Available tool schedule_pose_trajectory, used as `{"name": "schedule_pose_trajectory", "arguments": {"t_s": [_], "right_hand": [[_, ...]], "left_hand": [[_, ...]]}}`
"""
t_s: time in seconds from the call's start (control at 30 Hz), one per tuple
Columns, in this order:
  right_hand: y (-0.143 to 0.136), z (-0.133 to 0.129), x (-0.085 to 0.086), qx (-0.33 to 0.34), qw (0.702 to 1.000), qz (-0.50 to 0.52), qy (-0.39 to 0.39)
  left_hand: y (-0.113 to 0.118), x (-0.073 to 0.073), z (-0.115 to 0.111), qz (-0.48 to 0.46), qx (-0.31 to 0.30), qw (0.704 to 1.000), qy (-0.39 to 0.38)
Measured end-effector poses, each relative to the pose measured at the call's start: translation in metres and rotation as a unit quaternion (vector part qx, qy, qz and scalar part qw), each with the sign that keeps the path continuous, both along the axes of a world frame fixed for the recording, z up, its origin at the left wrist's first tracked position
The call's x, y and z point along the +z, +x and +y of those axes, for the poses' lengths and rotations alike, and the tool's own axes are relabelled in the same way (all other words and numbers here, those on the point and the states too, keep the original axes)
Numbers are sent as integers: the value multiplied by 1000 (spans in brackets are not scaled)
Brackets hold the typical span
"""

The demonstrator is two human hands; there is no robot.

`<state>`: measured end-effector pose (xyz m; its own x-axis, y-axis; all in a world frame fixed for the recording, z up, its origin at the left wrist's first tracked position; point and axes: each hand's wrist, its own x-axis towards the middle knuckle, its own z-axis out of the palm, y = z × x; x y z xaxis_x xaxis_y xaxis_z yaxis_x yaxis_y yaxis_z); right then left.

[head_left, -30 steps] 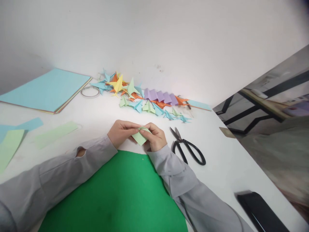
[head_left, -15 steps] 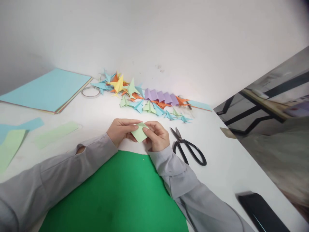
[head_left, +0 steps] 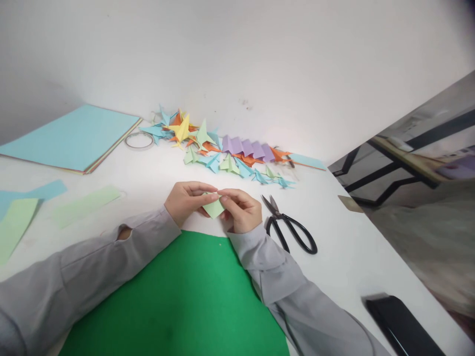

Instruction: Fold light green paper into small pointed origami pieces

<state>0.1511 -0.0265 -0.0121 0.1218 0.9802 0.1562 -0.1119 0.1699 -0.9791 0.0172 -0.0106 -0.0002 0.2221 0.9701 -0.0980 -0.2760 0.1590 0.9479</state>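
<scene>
A small folded piece of light green paper is pinched between both hands, just beyond the top edge of a green sheet. My left hand grips its left side, thumb lying across the upper part. From the right, my right hand holds it with thumb and fingertips. The fingertips of the two hands meet at the paper's top and cover that part. Black-handled scissors lie slightly open to the right of my right hand.
Folded paper figures and a purple pleated strip lie along the wall. At left are a stack of coloured paper, a tape roll and pale green offcuts. A black object rests at lower right.
Both thumbs have shifted on the green paper, and the fingertips have come together at its top. Less of the paper's upper part shows.
</scene>
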Motion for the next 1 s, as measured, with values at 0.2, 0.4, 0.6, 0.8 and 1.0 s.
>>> {"name": "schedule_pose_trajectory", "arguments": {"t_s": [0.2, 0.4, 0.6, 0.8, 1.0], "right_hand": [[-2, 1, 0, 26, 998, 47, -38], [-3, 1, 0, 26, 1000, 12, 1], [-3, 1, 2, 11, 1000, -1, 22], [-3, 2, 1, 2, 1000, 7, 7], [0, 2, 0, 20, 999, -1, -27]], "left_hand": [[0, -1, 0, 25, 15, 999, 20], [2, 1, -1, 28, 40, 999, 13], [2, -4, 1, -6, 43, 999, 5], [0, -8, 3, 5, 38, 999, 17], [-1, -6, 3, 20, 23, 999, 36]]}}
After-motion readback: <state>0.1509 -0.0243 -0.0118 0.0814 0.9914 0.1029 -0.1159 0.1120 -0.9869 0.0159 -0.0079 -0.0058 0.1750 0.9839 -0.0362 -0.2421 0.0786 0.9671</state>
